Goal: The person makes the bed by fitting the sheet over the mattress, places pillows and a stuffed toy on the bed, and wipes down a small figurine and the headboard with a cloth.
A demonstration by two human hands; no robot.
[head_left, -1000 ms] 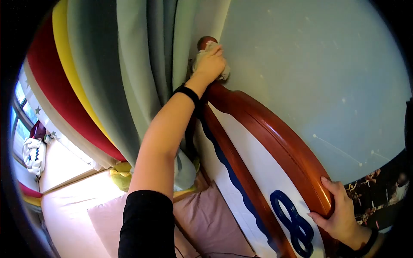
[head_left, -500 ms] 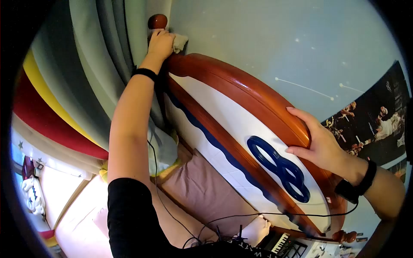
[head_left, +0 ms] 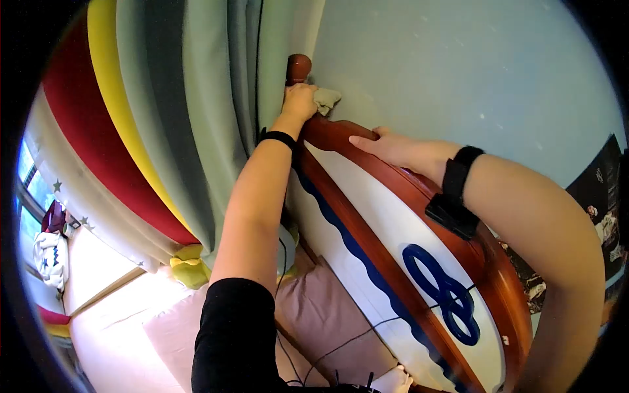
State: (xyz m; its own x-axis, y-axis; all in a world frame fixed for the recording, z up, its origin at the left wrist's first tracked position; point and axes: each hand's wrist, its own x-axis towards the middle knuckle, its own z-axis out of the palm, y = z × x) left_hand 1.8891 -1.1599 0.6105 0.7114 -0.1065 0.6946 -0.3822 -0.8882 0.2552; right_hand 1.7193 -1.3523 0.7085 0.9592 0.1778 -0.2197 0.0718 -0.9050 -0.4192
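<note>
My left hand (head_left: 300,103) is closed around a pale greyish cloth (head_left: 327,101). It presses the cloth against the corner post, just below its round brown knob (head_left: 299,67); its fingertips are partly hidden. My right hand (head_left: 390,147) grips the curved top rail of the wooden headboard (head_left: 424,191), thumb on the near side and fingers over the back, mostly hidden. The headboard has a white panel and a dark blue knot-shaped ornament (head_left: 443,295).
A striped curtain (head_left: 203,98) hangs close by my left arm. Pillows (head_left: 321,308) lie on the bed below the headboard. A thin black cable (head_left: 354,337) runs across in front of me. A dark poster (head_left: 606,216) is on the pale blue wall (head_left: 472,65).
My right hand has slid along the top rail toward the corner post, nearer my left hand. The view has turned left. My left hand stays at the post with the cloth.
</note>
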